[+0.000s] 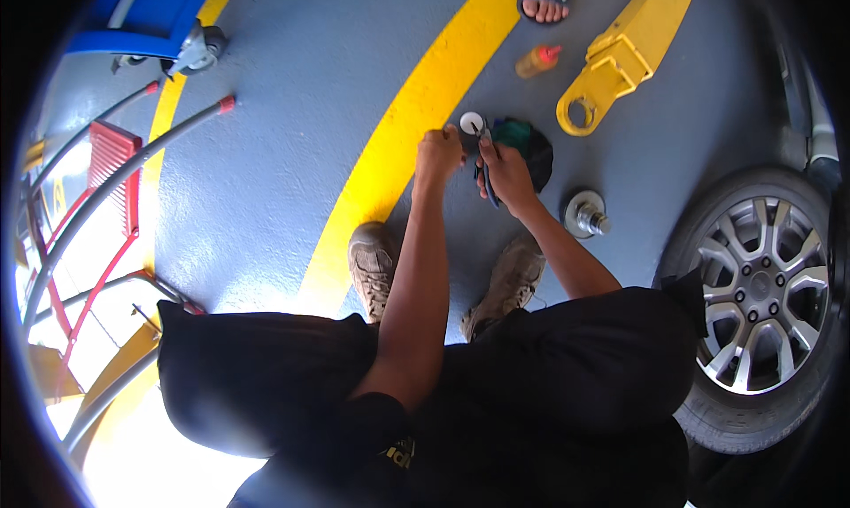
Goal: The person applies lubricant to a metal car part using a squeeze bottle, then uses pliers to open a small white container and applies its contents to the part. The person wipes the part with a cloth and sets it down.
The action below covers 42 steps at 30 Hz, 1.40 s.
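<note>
My left hand (437, 158) is closed over the floor, fingers curled together; whatever is in them is hidden. Close on its right, my right hand (508, 176) grips a pair of pliers (492, 193) with dark handles, jaws pointing away from me. A small round white piece (471, 121) shows at the jaws' tip; I cannot tell whether it is held or lies beyond. Behind my right hand lies a crumpled dark and green cloth (537, 151). A round metal part with a stub shaft (585, 215) sits on the floor to the right.
A bottle with a red cap (538, 61) and a yellow lift arm (620, 56) are ahead. Another person's foot (544, 7) stands at the top. A car wheel (753, 304) is at right; a blue cart (146, 21) and grey-barred metal frame (133, 162) at left.
</note>
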{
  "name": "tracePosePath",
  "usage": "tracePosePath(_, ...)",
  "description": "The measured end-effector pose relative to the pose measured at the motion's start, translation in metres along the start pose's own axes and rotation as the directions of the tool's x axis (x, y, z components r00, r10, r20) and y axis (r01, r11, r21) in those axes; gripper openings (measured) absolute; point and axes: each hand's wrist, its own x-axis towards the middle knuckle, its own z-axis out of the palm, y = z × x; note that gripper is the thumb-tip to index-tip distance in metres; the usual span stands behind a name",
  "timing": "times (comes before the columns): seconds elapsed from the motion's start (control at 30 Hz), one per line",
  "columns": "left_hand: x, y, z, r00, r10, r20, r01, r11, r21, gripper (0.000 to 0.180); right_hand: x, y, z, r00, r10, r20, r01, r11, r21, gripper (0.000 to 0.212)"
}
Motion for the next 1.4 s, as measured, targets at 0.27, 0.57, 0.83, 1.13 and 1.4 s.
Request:
tracePosePath(0.27,-0.020,0.015,0.018,0.959,-0.054,0.277,0.019,0.992,0.128,0.069,0.013,0.016,-0.005,0.993,0.053,-0.103,-0.067,0.988,-0.137,0.067)
tracePosePath(0.57,-0.028,0.042,0.050,0.973,-0.197,0.118,0.198,0.980,0.005,0.078,0.017,0.007,-0.017,0.987,0.160,0.011,-0.159,0.987,-0.034,0.054)
tracePosePath(0.83,-0.027,0.051,0.057,0.927,-0.368,0.070,0.368,0.930,0.018,0.075,0.010,-0.019,-0.011,0.986,0.160,-0.052,-0.167,0.972,-0.167,0.060)
tracePosePath(1.13,-0.016,0.064,0.047,0.824,-0.520,0.224,0.516,0.853,0.079,0.067,0.011,-0.016,-0.012,0.971,0.240,-0.017,-0.241,0.969,-0.053,0.066)
tracePosePath(1.4,0.007,0.058,0.072,0.849,-0.508,0.145,0.516,0.856,-0.017,0.063,0.031,0.008,-0.021,0.942,0.334,0.037,-0.328,0.938,-0.109,0.047)
